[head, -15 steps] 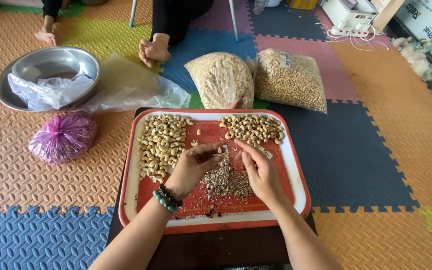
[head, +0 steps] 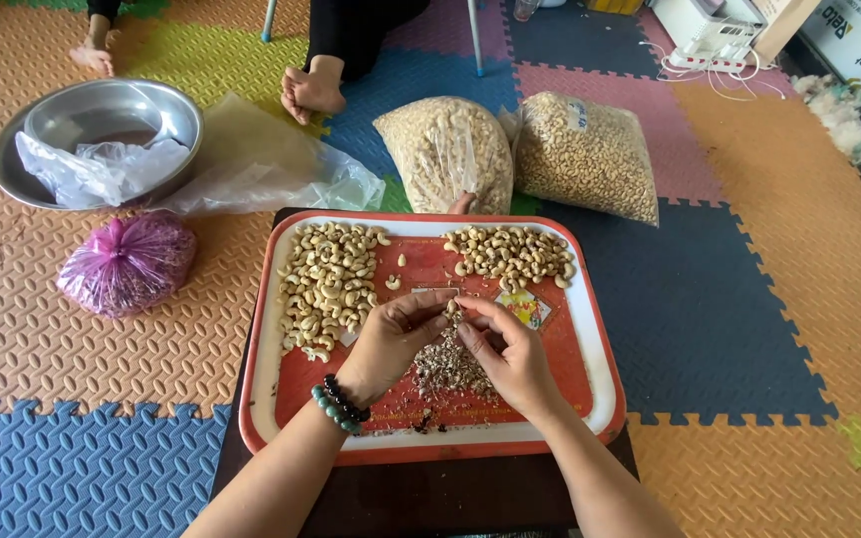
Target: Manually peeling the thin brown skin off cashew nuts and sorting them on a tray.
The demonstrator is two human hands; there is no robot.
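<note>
Together, the left hand [head: 391, 339] and right hand [head: 505, 349] pinched one cashew nut [head: 453, 309] between closed fingertips above the heap of peeled skins [head: 447, 367] on the red tray [head: 590, 329]; peeling over the heap probably kept both kernel piles clean.

Tray [head: 266, 399]: on low table, under both hands. Left hand [head: 391, 339] and right hand [head: 510, 354]: fingertips meeting over tray middle. Shell scraps [head: 445, 369]: heaped directly below the grip. Left nut pile [head: 329, 284]: left of the grip. Far nut pile [head: 510, 254]: just beyond it, rightward. Two filled bags [head: 450, 149]: behind tray. Bowl [head: 166, 105]: far left, liner inside. Tied bag [head: 127, 264]: left of tray, nearer than bowl
</note>
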